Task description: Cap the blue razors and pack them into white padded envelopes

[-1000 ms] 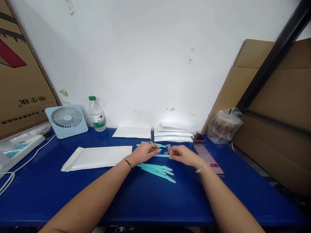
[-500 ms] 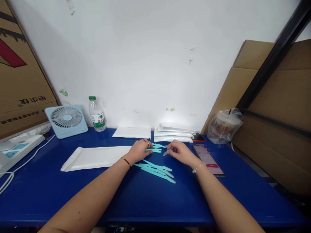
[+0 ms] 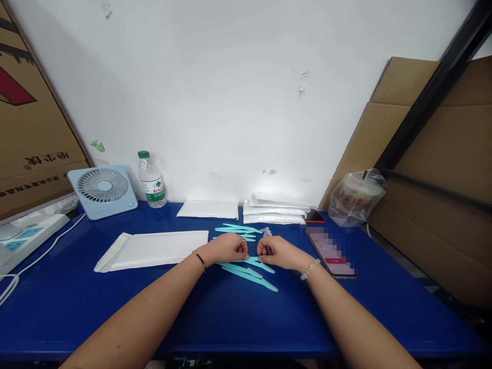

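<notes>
Note loose teal sticks (image 3: 249, 278) nearest, on desk (image 3: 249, 328). Just beyond, pinching another teal stick (image 3: 253, 259) with left hand (image 3: 228, 248) fingers; pressing right hand (image 3: 280, 252) fingers together at its end, with contact partly hidden. Likely working its tip; for next move, align steadily. Farther: small clear pieces (image 3: 266, 232).

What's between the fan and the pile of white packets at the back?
Going from the fan to the pile, the head view shows a green-capped bottle, then one white packet lying flat.
</notes>
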`<state>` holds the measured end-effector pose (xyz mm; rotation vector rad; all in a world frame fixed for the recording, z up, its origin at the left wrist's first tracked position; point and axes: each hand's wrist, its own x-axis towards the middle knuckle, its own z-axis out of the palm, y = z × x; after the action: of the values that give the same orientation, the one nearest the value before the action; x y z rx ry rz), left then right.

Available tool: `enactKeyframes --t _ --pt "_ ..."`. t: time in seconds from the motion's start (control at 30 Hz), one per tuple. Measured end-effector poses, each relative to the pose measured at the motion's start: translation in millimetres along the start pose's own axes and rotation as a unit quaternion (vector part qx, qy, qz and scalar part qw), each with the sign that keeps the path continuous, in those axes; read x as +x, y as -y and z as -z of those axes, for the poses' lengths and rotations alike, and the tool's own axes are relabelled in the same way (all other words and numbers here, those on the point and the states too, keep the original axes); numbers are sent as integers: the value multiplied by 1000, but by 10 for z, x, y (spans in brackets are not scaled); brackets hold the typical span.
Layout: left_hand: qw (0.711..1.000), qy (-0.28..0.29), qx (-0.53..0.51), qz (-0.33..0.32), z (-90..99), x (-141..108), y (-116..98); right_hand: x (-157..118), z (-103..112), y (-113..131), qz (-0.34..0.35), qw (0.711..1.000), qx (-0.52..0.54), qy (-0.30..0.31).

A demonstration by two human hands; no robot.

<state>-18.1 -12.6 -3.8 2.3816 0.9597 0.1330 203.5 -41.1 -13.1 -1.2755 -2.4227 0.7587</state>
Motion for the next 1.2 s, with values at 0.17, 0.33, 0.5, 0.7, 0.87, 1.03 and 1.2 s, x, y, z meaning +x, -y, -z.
enactKeyframes --t 0.17,0.33,0.5,0.7,0.87,1.03,1.2 --pt "1000 -19 24 -3 1 -20 -44 -2 -7 -9 15 999 17 -27" --pt "995 -61 82 0 -5 11 -13 28 -26 -37 10 995 69 -69" --pt "988 -103 117 7 5 39 42 33 10 -127 -21 995 63 -69" --pt "981 -133 138 27 82 18 134 48 83 -282 -56 990 44 -124" --pt "992 -102 68 -6 169 -86 61 53 113 -276 -55 976 -31 -209" --pt "998 45 29 -30 98 -105 -46 23 75 -72 -13 988 8 -151" --pt "1000 11 15 9 35 -55 -30 12 19 35 7 997 60 -41"
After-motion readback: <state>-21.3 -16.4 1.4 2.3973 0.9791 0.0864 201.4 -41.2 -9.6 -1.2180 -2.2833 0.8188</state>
